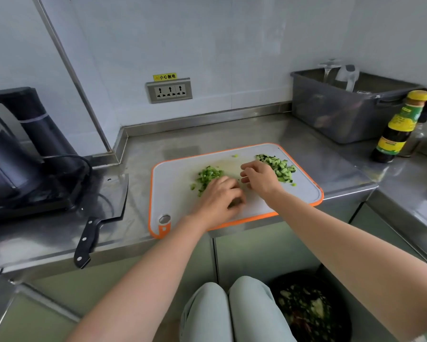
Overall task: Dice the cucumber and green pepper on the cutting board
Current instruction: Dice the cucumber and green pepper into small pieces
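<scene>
Lying nearest, cleaver (106, 208): flat on the steel counter (232, 134), left of the cutting board (173, 183).
Left hand (218, 201): fingers curled down at the green pepper dice (207, 176); whether they hold anything, cannot tell.
Right hand (259, 177): fingers loosely bent, tips on the board, beside the cucumber dice (280, 166).

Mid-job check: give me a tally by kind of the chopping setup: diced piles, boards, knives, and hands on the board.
Diced piles: 2, the green pepper pile and the cucumber pile
Cutting board: 1
Knife: 1, lying on the counter left of the board
Hands on the board: 2, left hand and right hand
Total: 6
</scene>
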`<state>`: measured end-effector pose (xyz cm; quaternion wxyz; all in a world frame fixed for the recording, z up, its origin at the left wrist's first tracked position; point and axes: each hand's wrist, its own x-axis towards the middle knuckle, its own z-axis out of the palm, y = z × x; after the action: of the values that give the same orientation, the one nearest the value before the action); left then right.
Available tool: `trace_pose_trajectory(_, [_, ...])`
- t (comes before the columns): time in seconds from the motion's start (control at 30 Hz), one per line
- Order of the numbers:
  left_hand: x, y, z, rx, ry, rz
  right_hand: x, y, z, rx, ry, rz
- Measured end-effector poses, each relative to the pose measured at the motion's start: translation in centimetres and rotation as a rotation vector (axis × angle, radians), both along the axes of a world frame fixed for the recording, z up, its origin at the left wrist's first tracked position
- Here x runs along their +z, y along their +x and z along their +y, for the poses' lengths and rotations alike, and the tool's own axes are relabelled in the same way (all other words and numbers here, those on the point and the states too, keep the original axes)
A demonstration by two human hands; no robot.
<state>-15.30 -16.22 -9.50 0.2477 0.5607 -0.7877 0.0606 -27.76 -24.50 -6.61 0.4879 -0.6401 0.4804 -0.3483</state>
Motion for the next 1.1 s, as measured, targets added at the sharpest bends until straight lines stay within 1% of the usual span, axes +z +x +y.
trace_pose_trajectory(0.1, [0.1,1.9,0.0,0.138,-0.113,-0.119,0.0,0.0,-0.5,0.008,-0.071,0.061])
trace_pose_trajectory(0.2, [0.4,3.1,-0.3,0.267,-0.174,-0.177,0.6,-0.3,-0.9,-0.013,-0.187,0.233])
trace_pose_trajectory(0.3, [0.6,3.4,-0.7,0.376,-0.181,-0.173,0.6,-0.3,-0.8,0.022,-0.247,0.381])
trace_pose_trajectory(0.4, [0.4,3.5,-0.9,0.417,-0.186,-0.14,-0.3,1.0,0.4,0.159,-0.284,0.51])
trace_pose_trajectory(0.47, [0.4,3.5,-0.8,0.399,-0.195,-0.098,-0.6,1.8,1.2,0.232,-0.316,0.492])
trace_pose_trajectory(0.57, [0.6,3.4,-0.7,0.374,-0.236,-0.022,-0.1,1.8,0.7,0.223,-0.34,0.437])
trace_pose_trajectory(0.63, [0.9,3.4,-1.0,0.382,-0.265,0.024,-0.1,1.3,0.0,0.249,-0.295,0.444])
trace_pose_trajectory(0.7, [1.1,3.3,-1.5,0.41,-0.271,0.052,-0.1,1.0,-0.5,0.27,-0.242,0.336])
trace_pose_trajectory(0.77, [1.5,3.0,-2.1,0.429,-0.259,0.074,0.2,0.5,-1.3,0.177,-0.239,0.19])
trace_pose_trajectory(0.83, [1.9,2.4,-2.9,0.405,-0.212,0.106,0.7,-0.4,-2.6,0.038,-0.242,0.128])
trace_pose_trajectory(0.93, [2.3,0.8,-4.3,0.307,-0.107,0.153,1.1,-2.5,-4.2,-0.12,-0.229,0.149])
trace_pose_trajectory(1.0, [2.2,-0.6,-5.2,0.241,-0.021,0.16,0.7,-3.5,-4.6,-0.18,-0.256,0.196])
trace_pose_trajectory(1.1, [2.1,-3.3,-6.5,0.171,0.074,0.153,-0.3,-4.5,-4.9,-0.246,-0.282,0.174])
